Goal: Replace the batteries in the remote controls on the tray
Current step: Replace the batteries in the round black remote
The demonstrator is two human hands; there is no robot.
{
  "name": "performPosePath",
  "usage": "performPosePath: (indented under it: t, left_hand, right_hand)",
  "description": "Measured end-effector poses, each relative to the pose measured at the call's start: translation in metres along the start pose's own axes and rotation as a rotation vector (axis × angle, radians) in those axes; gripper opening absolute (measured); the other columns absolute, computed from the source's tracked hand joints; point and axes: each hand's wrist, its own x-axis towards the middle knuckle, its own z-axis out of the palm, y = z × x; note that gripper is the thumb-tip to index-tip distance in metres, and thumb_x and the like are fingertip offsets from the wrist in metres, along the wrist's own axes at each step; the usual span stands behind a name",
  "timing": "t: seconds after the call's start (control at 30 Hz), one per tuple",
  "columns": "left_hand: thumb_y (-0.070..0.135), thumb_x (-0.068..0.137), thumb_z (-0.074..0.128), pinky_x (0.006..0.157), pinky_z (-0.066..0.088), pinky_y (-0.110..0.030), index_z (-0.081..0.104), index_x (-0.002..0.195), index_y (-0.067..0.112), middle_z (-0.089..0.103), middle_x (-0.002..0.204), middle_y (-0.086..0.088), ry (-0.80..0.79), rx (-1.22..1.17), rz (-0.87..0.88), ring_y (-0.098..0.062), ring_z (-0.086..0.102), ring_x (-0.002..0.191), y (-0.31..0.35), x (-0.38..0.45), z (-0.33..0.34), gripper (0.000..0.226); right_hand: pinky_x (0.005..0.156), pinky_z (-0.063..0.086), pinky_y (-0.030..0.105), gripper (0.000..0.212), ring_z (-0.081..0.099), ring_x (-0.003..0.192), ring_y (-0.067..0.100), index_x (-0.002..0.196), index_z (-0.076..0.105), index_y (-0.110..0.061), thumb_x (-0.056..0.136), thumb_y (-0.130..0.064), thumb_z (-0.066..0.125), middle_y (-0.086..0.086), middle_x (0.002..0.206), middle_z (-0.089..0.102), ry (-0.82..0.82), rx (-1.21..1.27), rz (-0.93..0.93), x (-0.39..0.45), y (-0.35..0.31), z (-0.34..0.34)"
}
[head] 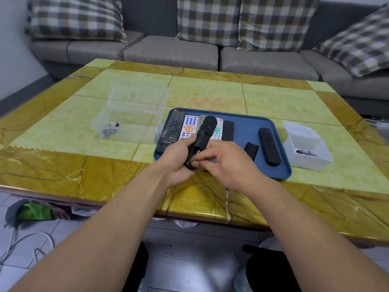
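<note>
— Which remote is being worked on?

— The black one, lifted off the blue tray and tilted over its near edge. The left hand is wrapped around its body, back side up, with the battery bay open. The loose cover lies on the tray, I'd guess its own.

— And the right hand?

— The right hand has its fingers pinched together at the bay, where a bit of blue and white shows: a battery. Whether it's going in or coming out, I can't tell.

— Where are the other batteries?

— A few lie in the clear box on the left of the surface, and more in the white box on the right.

— What comes next, you reckon?

— Either way, the cell has to be seated with its poles the right way, then the cover slid back on. The other remotes wait on the tray: four side by side and one more black one apart on the right.
</note>
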Motion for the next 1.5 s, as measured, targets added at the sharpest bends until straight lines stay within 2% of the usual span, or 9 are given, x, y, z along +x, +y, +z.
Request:
performPosePath:
  t: [0.13,0.47,0.57,0.67,0.93,1.2,1.27,1.37,1.5]
  left_hand:
    - [0.028,0.108,0.044,0.035,0.037,-0.018,0.067,0.101,0.009,0.07,0.073,-0.005,-0.003,0.027,-0.014,-0.014,0.059,0.045,-0.001,-0.003,0.001,0.031]
    - [0.029,0.107,0.044,0.042,0.044,-0.021,0.069,0.102,0.011,0.07,0.082,-0.006,-0.03,0.042,-0.028,-0.016,0.063,0.058,-0.003,-0.001,0.0,0.032]
    - [0.028,0.107,0.045,0.042,0.041,-0.021,0.069,0.105,0.012,0.072,0.08,-0.005,-0.011,0.053,-0.022,-0.016,0.063,0.057,-0.004,0.0,-0.002,0.029]
    - [0.025,0.107,0.047,0.051,0.057,-0.027,0.069,0.11,0.009,0.073,0.089,-0.009,0.011,0.008,-0.006,-0.02,0.07,0.069,-0.005,0.001,-0.001,0.028]
    - [0.023,0.107,0.048,0.066,0.063,-0.03,0.065,0.124,0.006,0.071,0.093,-0.01,0.043,-0.023,-0.026,-0.02,0.07,0.081,-0.003,0.003,-0.002,0.03]
    - [0.025,0.11,0.038,0.045,0.05,-0.024,0.063,0.102,0.007,0.07,0.071,-0.008,0.032,0.007,-0.047,-0.018,0.066,0.055,0.001,0.003,-0.007,0.032]
    - [0.025,0.11,0.037,0.056,0.06,-0.033,0.062,0.115,0.002,0.071,0.085,-0.013,0.016,0.021,-0.029,-0.022,0.069,0.067,0.0,0.003,-0.008,0.034]
    - [0.031,0.11,0.037,0.096,0.054,-0.049,0.064,0.118,0.005,0.066,0.106,-0.016,0.035,0.054,-0.004,-0.03,0.068,0.092,-0.001,0.007,-0.01,0.039]
    - [0.033,0.109,0.041,0.086,0.056,-0.051,0.06,0.126,0.005,0.067,0.093,-0.016,0.065,0.023,0.02,-0.037,0.071,0.094,0.0,0.013,-0.004,0.038]
  right_hand:
    - [0.074,0.051,0.042,0.012,0.055,0.08,0.008,0.098,0.077,-0.043,0.088,-0.037,0.072,-0.011,0.078,0.058,-0.016,-0.002,-0.005,0.0,0.001,-0.001]
    - [0.074,0.051,0.039,0.014,0.055,0.081,0.006,0.1,0.076,-0.047,0.088,-0.039,0.07,-0.014,0.08,0.059,-0.058,-0.066,-0.01,0.001,0.0,-0.003]
    - [0.074,0.052,0.037,0.016,0.059,0.089,0.01,0.102,0.074,-0.051,0.089,-0.044,0.067,-0.012,0.088,0.064,-0.078,-0.157,-0.034,0.001,-0.003,-0.006]
    - [0.073,0.052,0.035,0.019,0.06,0.09,0.01,0.101,0.074,-0.05,0.087,-0.045,0.063,-0.012,0.091,0.064,-0.045,-0.235,-0.056,-0.003,-0.009,-0.007]
    - [0.058,0.05,0.035,0.018,0.06,0.07,0.022,0.088,0.071,-0.03,0.081,-0.034,0.054,-0.008,0.082,0.06,0.075,-0.397,-0.163,-0.005,-0.021,0.005]
    - [0.082,0.044,0.025,0.024,0.047,0.087,0.005,0.113,0.074,-0.027,0.093,-0.017,0.065,-0.008,0.099,0.053,-0.125,-0.129,-0.112,0.004,-0.005,-0.004]
    - [0.078,0.04,0.012,0.017,0.05,0.084,0.0,0.108,0.074,-0.025,0.094,-0.019,0.066,-0.009,0.1,0.055,-0.064,0.02,-0.086,0.004,-0.004,-0.005]
    - [0.068,0.046,0.019,0.007,0.059,0.074,0.008,0.101,0.064,-0.019,0.1,-0.02,0.058,-0.002,0.094,0.07,0.089,0.492,0.119,0.005,-0.003,-0.014]
    - [0.047,0.032,0.022,0.015,0.046,0.06,0.015,0.107,0.058,-0.009,0.106,-0.013,0.043,0.004,0.07,0.059,0.311,1.007,0.5,0.01,0.026,-0.046]
